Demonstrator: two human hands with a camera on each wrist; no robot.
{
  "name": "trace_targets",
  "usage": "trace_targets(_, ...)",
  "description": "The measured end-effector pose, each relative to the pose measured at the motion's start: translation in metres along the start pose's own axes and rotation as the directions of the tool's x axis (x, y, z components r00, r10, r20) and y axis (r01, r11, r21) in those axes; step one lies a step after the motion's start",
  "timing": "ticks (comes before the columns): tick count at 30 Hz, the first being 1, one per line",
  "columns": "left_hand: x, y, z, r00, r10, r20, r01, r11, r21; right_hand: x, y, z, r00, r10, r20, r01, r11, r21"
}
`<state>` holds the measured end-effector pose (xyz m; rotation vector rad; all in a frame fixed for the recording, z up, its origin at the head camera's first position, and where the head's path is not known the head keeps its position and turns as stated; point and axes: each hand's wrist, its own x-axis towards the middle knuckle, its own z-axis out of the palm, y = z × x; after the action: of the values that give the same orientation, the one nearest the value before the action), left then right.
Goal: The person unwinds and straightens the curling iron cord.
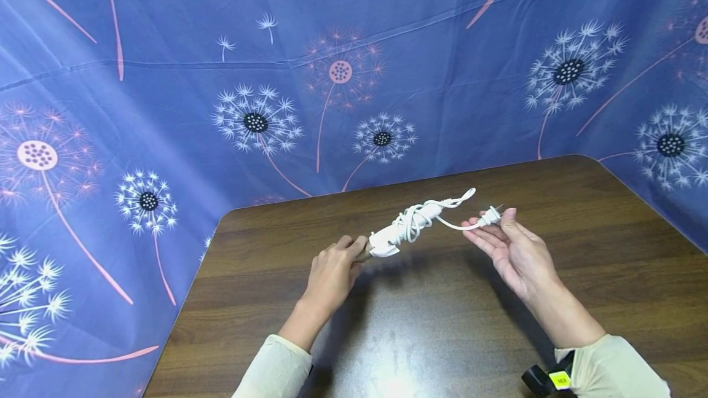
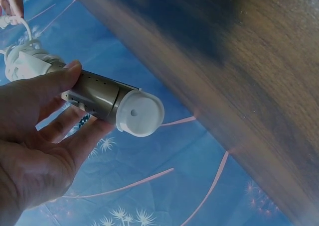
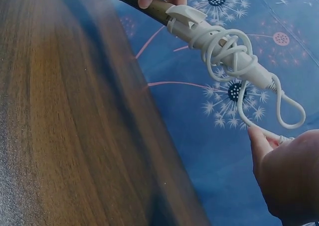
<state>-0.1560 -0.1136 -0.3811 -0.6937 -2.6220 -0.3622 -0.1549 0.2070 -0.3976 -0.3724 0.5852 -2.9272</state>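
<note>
There is room to slip under the long white-and-gold round stick (image 1: 383, 243), above the brown wooden table (image 1: 442, 318). The left hand (image 1: 330, 275) blocks one end, and a thin white cord (image 1: 410, 224) crosses to the white plug (image 1: 489, 217) in the right hand (image 1: 522, 257). A blue flowery cloth (image 1: 387, 11) blocks the back.

Curling iron (image 1: 387, 239): smooth plastic handle (image 3: 259, 76), shiny metal barrel (image 2: 95, 92), plastic-sheathed cord (image 1: 461, 226), glossy wood-grain tabletop (image 1: 249, 275), matt cloth backdrop (image 1: 166, 5)
</note>
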Motion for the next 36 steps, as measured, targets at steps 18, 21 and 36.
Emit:
trace_targets(18,0.001,-0.0021,0.001,1.0,0.008,-0.02,-0.008,1.0,-0.006,0.0025,0.004,0.0044,0.998,-0.046,-0.052,0.047,0.999,0.01)
trace_targets(21,0.0007,-0.0026,0.0014,0.999,0.018,-0.029,-0.018,1.0,-0.01,0.0031,0.0032,0.0022,0.997,-0.051,-0.061,0.051,0.999,-0.003)
trace_targets(36,-0.0048,-0.009,0.0027,0.997,0.067,-0.029,-0.067,0.998,-0.003,0.0093,-0.0036,-0.0012,0.998,-0.04,-0.042,0.044,0.994,0.101)
